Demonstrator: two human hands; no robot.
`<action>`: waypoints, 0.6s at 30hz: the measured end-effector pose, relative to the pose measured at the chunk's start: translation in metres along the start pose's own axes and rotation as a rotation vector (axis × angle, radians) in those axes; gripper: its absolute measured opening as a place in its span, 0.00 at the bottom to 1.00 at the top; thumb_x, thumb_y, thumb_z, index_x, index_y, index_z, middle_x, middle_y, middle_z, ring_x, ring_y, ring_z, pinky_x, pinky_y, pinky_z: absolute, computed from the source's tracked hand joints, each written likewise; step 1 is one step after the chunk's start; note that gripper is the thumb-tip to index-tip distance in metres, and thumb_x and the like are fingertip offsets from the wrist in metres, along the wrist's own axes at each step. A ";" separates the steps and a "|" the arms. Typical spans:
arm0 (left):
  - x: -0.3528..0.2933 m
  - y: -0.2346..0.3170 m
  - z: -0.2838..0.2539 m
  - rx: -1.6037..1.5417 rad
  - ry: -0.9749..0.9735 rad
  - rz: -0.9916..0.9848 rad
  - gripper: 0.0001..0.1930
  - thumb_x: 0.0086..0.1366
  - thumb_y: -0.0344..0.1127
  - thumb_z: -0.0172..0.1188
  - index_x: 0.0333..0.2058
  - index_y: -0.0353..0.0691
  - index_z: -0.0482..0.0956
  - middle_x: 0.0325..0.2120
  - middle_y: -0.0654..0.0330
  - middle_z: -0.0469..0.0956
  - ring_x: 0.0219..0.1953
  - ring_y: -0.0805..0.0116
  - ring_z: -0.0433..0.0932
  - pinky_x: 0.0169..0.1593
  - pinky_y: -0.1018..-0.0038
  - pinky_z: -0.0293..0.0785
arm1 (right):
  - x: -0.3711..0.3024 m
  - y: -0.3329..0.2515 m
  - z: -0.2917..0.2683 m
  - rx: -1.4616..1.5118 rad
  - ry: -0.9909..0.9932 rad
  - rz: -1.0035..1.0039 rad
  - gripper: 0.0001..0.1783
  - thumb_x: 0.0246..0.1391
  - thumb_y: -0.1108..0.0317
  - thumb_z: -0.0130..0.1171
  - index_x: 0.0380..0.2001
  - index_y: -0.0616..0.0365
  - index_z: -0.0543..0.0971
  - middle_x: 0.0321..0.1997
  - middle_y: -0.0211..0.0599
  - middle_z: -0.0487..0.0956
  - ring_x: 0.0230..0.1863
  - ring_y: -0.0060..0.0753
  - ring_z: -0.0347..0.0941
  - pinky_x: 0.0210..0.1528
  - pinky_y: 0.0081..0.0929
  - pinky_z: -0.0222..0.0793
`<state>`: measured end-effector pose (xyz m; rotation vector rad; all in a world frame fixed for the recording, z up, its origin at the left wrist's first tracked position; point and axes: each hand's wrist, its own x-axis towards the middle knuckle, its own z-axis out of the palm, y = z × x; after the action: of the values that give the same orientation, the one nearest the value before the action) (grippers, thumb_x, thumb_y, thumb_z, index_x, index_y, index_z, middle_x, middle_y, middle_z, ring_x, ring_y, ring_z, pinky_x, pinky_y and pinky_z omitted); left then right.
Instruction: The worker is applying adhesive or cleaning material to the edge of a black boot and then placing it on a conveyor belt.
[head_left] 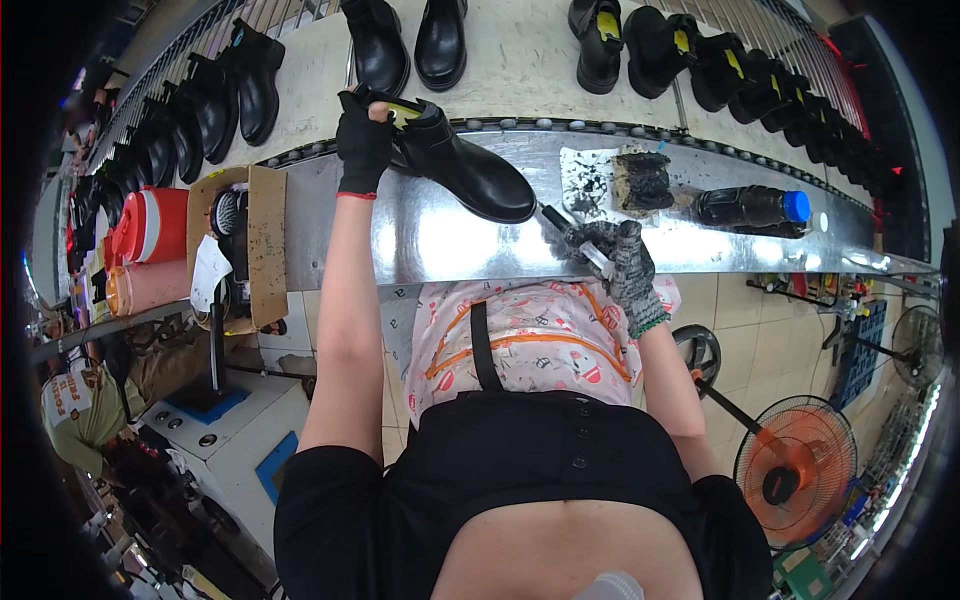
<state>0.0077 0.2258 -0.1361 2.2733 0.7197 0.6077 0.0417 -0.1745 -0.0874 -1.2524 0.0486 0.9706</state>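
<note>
My left hand (364, 148), in a black fingerless glove with a red cuff, is closed on the top of a black ankle boot (468, 178). The boot is tilted over the metal bench, its toe toward the right and a yellow-green lining showing at the opening. Close to the toe, my right hand (632, 268), in a grey knit glove with darkened fingertips, grips a slim brush-like tool (600, 262) with a pale handle and a dark end. That end lies beside the boot's toe; whether it touches I cannot tell.
On the metal bench (430, 255) lie a black-stained white sheet (584, 190), a blackened sponge block (643, 182) and a dark bottle (750, 208) with a blue cap. Several boots (440, 45) stand on the belt beyond. A cardboard box (265, 250) and red jug (150, 228) are left.
</note>
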 end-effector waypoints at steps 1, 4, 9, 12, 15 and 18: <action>-0.004 0.000 -0.005 -0.010 0.073 0.066 0.39 0.57 0.67 0.48 0.50 0.33 0.62 0.33 0.46 0.78 0.34 0.47 0.78 0.35 0.60 0.71 | -0.002 -0.008 0.006 -0.044 0.037 -0.020 0.39 0.58 0.35 0.39 0.42 0.65 0.77 0.38 0.41 0.81 0.38 0.29 0.77 0.41 0.22 0.72; -0.019 0.022 -0.017 0.051 0.099 0.073 0.41 0.55 0.68 0.52 0.50 0.33 0.63 0.31 0.45 0.77 0.34 0.47 0.78 0.35 0.61 0.72 | -0.004 -0.025 0.010 -0.104 0.190 0.033 0.29 0.61 0.44 0.44 0.41 0.63 0.78 0.40 0.40 0.81 0.37 0.28 0.77 0.40 0.23 0.72; -0.042 0.050 -0.028 0.076 0.131 0.080 0.42 0.46 0.65 0.63 0.48 0.35 0.65 0.31 0.50 0.77 0.33 0.51 0.78 0.35 0.64 0.73 | 0.025 0.015 -0.032 -0.889 0.198 -0.346 0.15 0.61 0.57 0.50 0.37 0.55 0.80 0.31 0.27 0.80 0.26 0.18 0.71 0.25 0.15 0.63; -0.062 0.081 -0.036 0.088 0.107 0.047 0.40 0.42 0.65 0.66 0.44 0.39 0.65 0.28 0.55 0.76 0.31 0.53 0.78 0.33 0.66 0.73 | 0.021 -0.002 -0.021 -0.948 0.254 -0.285 0.10 0.56 0.63 0.55 0.37 0.56 0.79 0.32 0.35 0.80 0.31 0.31 0.73 0.33 0.26 0.66; -0.078 0.107 -0.042 0.123 0.105 0.034 0.40 0.35 0.63 0.72 0.38 0.42 0.64 0.24 0.60 0.73 0.26 0.59 0.78 0.29 0.68 0.72 | 0.017 -0.017 -0.009 -1.070 0.287 -0.310 0.11 0.52 0.64 0.59 0.37 0.57 0.79 0.34 0.42 0.79 0.36 0.42 0.75 0.40 0.35 0.69; -0.097 0.126 -0.046 0.137 0.078 -0.018 0.41 0.30 0.60 0.76 0.37 0.41 0.64 0.23 0.62 0.72 0.21 0.64 0.75 0.26 0.71 0.71 | 0.011 -0.037 0.009 -1.044 0.263 -0.353 0.12 0.54 0.61 0.55 0.36 0.56 0.80 0.33 0.40 0.80 0.35 0.40 0.75 0.40 0.34 0.68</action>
<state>-0.0506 0.1064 -0.0371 2.3758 0.8421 0.6591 0.0675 -0.1601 -0.0608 -2.2420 -0.5193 0.4876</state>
